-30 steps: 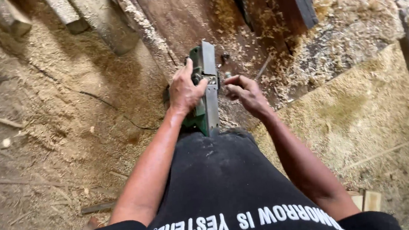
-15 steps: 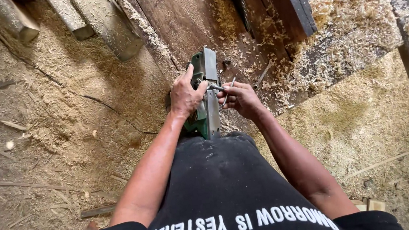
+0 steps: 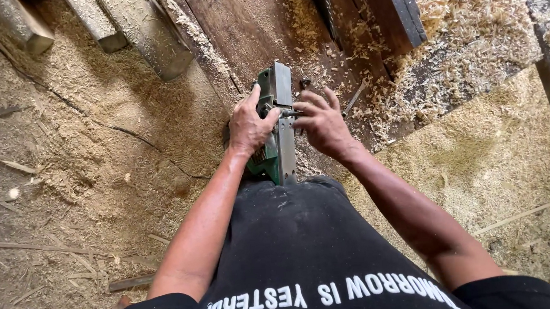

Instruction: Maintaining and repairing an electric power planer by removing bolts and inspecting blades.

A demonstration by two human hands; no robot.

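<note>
A green electric planer (image 3: pixel 278 129) with a grey metal sole lies upside down, propped against my body over a dark wooden board (image 3: pixel 242 29). My left hand (image 3: pixel 248 122) grips its green body from the left side. My right hand (image 3: pixel 319 123) rests at the sole's right edge, fingertips pinched around a small metal tool or screw near the blade slot; what exactly it holds is too small to tell.
Sawdust and wood shavings (image 3: pixel 471 28) cover the ground. Several timber pieces (image 3: pixel 121 24) lie at the top left, dark planks (image 3: pixel 399 7) at the top right, and a thin cable (image 3: pixel 94 118) runs across the sawdust on the left.
My right hand has shifted along the sole and its fingers have closed in on the small part near the blade. The left hand keeps its grip on the planer.
</note>
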